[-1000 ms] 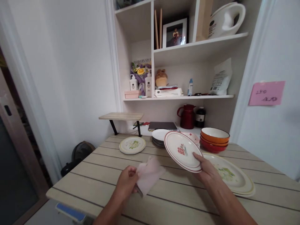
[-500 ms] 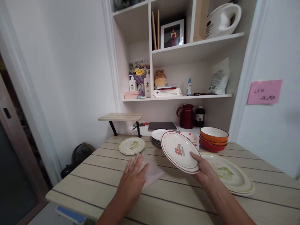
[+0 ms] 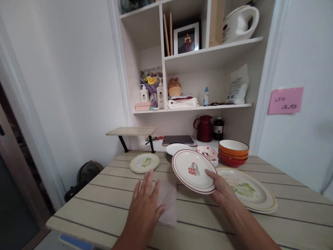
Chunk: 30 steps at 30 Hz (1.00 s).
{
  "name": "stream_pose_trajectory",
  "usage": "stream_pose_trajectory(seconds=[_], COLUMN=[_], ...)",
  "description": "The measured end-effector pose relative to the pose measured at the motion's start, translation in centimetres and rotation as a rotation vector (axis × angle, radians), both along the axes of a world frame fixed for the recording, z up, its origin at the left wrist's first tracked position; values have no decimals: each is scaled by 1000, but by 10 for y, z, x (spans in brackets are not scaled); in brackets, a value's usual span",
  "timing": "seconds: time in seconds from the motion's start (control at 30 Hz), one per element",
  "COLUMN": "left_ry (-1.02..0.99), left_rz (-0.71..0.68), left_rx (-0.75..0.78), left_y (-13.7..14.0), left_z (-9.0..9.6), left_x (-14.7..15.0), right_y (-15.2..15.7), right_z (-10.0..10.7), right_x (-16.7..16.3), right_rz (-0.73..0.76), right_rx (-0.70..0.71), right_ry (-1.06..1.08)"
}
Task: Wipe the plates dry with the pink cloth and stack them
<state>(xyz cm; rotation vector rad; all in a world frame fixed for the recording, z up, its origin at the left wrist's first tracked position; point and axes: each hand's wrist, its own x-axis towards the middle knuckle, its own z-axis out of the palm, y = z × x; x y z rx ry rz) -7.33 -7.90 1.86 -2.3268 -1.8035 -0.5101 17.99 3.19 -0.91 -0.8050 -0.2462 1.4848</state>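
Observation:
My right hand (image 3: 221, 187) grips the right rim of a white plate (image 3: 186, 177) with red rings and a red printed motif, thumb on top. The plate is tilted and held above the table. Palm down, my left hand (image 3: 144, 203) has its fingers stretched out and lies over the left side of a thin, pale pinkish sheet (image 3: 168, 205); whether it presses on the sheet I cannot tell. Beyond the left fingertips are small yellow-rimmed plates (image 3: 144, 163). Large yellow-rimmed oval plates (image 3: 260, 192) lie stacked beside my right wrist.
Behind the held plate stand a stack of white plates with dark edges (image 3: 177, 149) and pink-patterned bowls (image 3: 207, 151). Orange and red bowls (image 3: 233, 152) are stacked at the right. A small raised shelf (image 3: 131, 131) stands at the back left, a red jug (image 3: 204, 128) at the back.
The pale sheet now lies straighter and nearer, with more of it showing beside my left hand. My right hand has lowered the plate slightly. The view has shifted a little.

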Motion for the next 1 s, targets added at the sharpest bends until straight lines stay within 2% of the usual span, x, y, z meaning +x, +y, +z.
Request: stream_pose_trajectory(seconds=[0.1, 0.27, 0.37, 0.47, 0.53, 0.6, 0.67, 0.77, 0.87, 0.93, 1.0], left_ry=[82, 92, 98, 92, 29, -126, -363, -636, -695, -704, -625], left_rz=[-165, -387, -423, -382, -254, -102, -12, 63, 187, 143, -58], left_rx=[-22, -301, -251, -208, -228, -218, -150, -6, 145, 259, 320], left_y=[11, 22, 19, 19, 23, 30, 38, 48, 53, 54, 54], left_z=[-11, -29, -32, -33, -33, -31, -26, -11, 13, 28, 37], left_x=[-6, -25, -29, -23, -18, -16, -16, -15, -4, 9, 22], right_y=[1, 3, 5, 6, 6, 6, 6, 4, 1, 0, -2], right_z=[-2, -6, -10, -13, -14, -15, -16, -17, -19, -21, -22], right_x=[0, -1, -3, -7, -8, -8, -8, -8, -13, -18, -22], right_rz=[-3, -3, -9, -29, -55, -83, -95, -81, -43, -6, 37], right_rx=[0, -2, -11, -12, -9, 0, 14, 31, 40, 41, 33], right_ry=[-9, -43, -69, -95, -114, -135, -152, -173, -189, -194, -190])
